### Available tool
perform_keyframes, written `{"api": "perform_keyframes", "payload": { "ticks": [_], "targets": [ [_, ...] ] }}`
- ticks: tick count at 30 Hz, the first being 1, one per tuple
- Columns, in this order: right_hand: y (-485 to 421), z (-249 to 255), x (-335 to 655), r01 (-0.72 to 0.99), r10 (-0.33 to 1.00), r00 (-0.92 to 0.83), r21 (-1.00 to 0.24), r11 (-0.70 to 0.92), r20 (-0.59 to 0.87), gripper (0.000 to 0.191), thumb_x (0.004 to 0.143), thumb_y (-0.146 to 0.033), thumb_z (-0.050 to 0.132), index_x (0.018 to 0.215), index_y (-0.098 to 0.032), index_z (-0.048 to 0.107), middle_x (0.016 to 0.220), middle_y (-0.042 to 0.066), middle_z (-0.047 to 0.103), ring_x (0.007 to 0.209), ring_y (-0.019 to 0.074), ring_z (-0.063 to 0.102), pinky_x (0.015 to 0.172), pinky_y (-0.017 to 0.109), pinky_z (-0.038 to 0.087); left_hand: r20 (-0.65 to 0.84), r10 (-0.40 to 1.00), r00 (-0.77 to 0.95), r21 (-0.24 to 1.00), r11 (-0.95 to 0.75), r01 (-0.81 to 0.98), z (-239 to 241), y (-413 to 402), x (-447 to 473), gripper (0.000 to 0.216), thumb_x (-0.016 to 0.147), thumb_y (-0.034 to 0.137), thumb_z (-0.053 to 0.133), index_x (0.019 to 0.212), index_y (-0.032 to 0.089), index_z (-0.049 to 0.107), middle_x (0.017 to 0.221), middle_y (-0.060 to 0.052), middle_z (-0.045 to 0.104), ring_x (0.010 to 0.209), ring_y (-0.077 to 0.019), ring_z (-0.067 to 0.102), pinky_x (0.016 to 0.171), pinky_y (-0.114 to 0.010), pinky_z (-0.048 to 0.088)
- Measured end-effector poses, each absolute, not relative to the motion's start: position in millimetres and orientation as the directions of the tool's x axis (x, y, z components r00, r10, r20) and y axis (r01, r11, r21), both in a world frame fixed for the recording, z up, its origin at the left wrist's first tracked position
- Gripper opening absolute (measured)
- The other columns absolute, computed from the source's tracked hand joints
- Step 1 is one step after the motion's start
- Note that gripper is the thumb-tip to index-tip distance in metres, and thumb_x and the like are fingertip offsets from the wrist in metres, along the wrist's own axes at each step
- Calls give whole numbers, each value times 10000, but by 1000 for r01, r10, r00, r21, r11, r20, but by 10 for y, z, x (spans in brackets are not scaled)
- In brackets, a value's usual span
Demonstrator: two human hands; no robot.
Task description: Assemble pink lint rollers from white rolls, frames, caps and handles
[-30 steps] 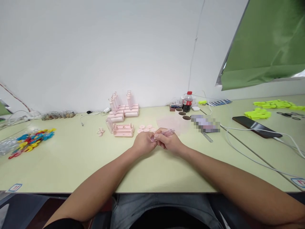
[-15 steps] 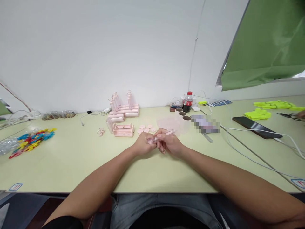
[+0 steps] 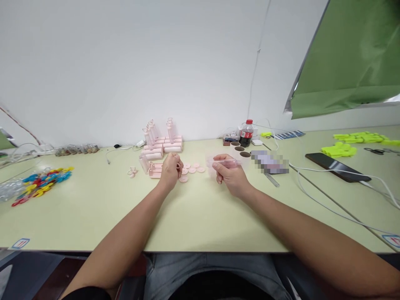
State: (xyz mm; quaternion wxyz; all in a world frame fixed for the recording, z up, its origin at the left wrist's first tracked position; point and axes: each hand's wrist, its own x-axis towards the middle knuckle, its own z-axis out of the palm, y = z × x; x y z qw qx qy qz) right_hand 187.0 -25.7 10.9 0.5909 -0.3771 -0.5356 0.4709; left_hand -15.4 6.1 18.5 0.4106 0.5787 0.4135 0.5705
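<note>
My right hand (image 3: 230, 175) pinches a clear, pink-tinted plastic tube (image 3: 233, 161) lying nearly level above the table. My left hand (image 3: 170, 171) is closed, its fingers curled down beside several flat pink discs (image 3: 192, 170). A small ring-like shape shows at its fingertips, but what it holds cannot be made out. Partly behind that hand lie open pink half-cylinder holders (image 3: 155, 171). A clear tube (image 3: 143, 163) stands at their left. Small pink pieces with rings (image 3: 132, 171) lie farther left. Thin translucent sheets (image 3: 212, 171) lie behind my right hand.
Pink cases (image 3: 172, 147) and upright clear tubes (image 3: 151, 131) stand by the wall. Right are cardboard tubes (image 3: 245, 154), a cola bottle (image 3: 246, 134), a black phone (image 3: 336, 166), cables and neon-yellow pieces (image 3: 338, 150). Colourful plastic parts (image 3: 43, 183) lie left.
My hands were together on the tube and have moved apart. The left has gone left and away to the discs; the right, with the tube, has shifted slightly right and up.
</note>
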Motion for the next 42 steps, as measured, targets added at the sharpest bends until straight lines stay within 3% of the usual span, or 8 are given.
{"api": "perform_keyframes", "payload": {
  "ticks": [4,10,20,28,31,35,39,42],
  "targets": [
    [-243,57,1869,-46,957,-39,-958,284,286,358,742,-358,662,1042,-182,579,546,-89,495,406,88,446,392,230,406,292,956,0,954,-292,69,186,78,-167,112,851,315,383,789,227,355,579,59,470,398,-83,346,400,-217,258],
    [-276,74,1855,97,944,-53,-940,329,325,379,750,-340,630,1079,-161,578,530,-85,492,420,100,457,418,236,401,339,914,223,801,-405,442,104,40,-137,329,829,515,559,861,188,551,654,33,525,570,-109,467,538,-231,365],
    [-262,68,1868,177,948,-38,-931,318,317,397,729,-354,638,1064,-143,603,577,-66,493,458,103,444,452,250,366,327,898,295,663,-440,606,49,69,-141,325,781,426,626,977,175,688,800,-26,649,689,-159,556,640,-273,423],
    [-267,22,1867,151,948,-77,-936,318,309,383,752,-357,638,1065,-140,606,589,-65,469,478,101,441,466,248,377,467,884,-21,711,-361,603,495,75,-500,312,805,437,534,848,161,672,666,3,577,602,-127,490,581,-250,378],
    [-253,2,1872,158,948,-93,-935,317,305,371,757,-369,638,1048,-141,611,576,-63,462,474,105,440,460,252,378,361,926,-107,633,-159,757,727,68,-812,306,735,469,614,667,171,616,556,22,489,517,-113,416,520,-253,315],
    [-227,-19,1875,202,945,-103,-923,327,312,347,764,-413,633,972,-135,627,616,-26,515,479,112,462,453,262,387,156,969,-192,365,124,923,726,74,-1326,421,690,560,637,533,192,507,482,-1,465,477,-150,438,482,-281,277],
    [-219,-39,1847,218,943,-128,-919,329,307,324,760,-437,633,886,-139,633,739,32,594,510,114,491,451,264,399,-15,982,-187,118,187,975,440,49,-1822,406,737,490,588,487,201,452,539,-48,552,536,-199,533,504,-298,287],
    [-217,-73,1817,216,946,-148,-924,317,289,309,758,-433,634,866,-144,629,787,49,615,507,110,491,445,265,401,-86,971,-221,82,228,970,243,20,-2077,384,743,504,572,520,204,487,625,-73,626,625,-235,597,526,-298,328]
  ]
}}
